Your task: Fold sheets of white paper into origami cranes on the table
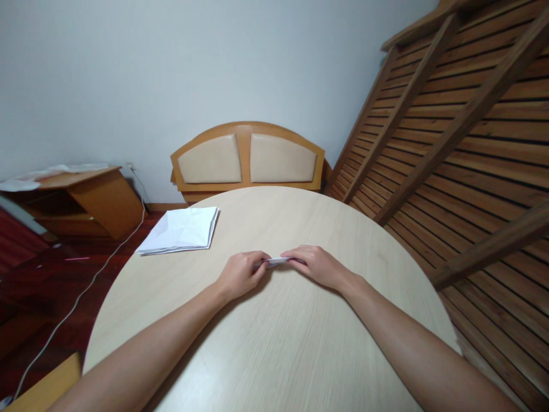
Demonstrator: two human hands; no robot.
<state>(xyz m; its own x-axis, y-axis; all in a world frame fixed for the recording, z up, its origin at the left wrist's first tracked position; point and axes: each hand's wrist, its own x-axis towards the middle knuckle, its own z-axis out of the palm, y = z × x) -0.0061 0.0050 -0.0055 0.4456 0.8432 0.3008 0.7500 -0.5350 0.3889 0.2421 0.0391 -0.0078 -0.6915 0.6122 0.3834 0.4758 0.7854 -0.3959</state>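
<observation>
I had a small white paper [278, 261] near the middle of the round table [283, 343], well in from its edges. My left hand [243, 272] pinched one end, my right hand [318, 266] the other. A stack of white sheets [182, 229] lay along the table's far left edge, and a padded headboard [245, 154] stood beyond the far edge.

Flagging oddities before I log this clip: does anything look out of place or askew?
Yes. At right, a slatted wooden frame stands on edge, perhaps an upended bed base. At left, a white cord trails loose across the floor. Nothing looks spilled on the table.
</observation>
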